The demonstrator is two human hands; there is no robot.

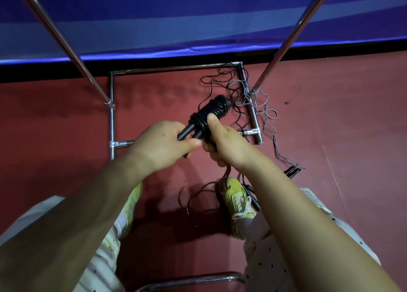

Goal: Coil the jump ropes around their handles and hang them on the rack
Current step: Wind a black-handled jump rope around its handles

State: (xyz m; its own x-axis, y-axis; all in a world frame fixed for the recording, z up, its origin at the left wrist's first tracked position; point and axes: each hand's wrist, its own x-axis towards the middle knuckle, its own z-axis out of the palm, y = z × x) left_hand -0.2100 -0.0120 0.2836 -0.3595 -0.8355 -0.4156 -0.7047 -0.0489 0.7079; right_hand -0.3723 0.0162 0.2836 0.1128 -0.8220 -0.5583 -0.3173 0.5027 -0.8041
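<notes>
Your left hand has a closed grip round the bare lower ends of the two black handles, thumb across the front, holding them side by side above the red floor. Your right hand is also closed: thumb pressed on the lowest turns of the coil, fingers curled round the rope where it leaves the bundle. The coil covers the upper part of the handles in tight black turns. The loose tail drops from under the right hand and lies in slack loops on the floor by your yellow shoe. Judgement: coiling is well along, but a fair length is left to wind. The rope looks thin, light and springy, with a smooth plastic skin, so turns will likely slip or unwind if the thumb lifts; keep pressure on the last turn and feed under light tension. The handles look rigid and easy to hold; take them low, clear of the coil. More ropes, one black and one grey, lie tangled over the right side of the rack's base frame on the floor, well apart from your hands. A further pair of dark handles lies to the right of your shoe. The rack's two slanted poles rise past the camera on either side; its hanging bar is out of view.
</notes>
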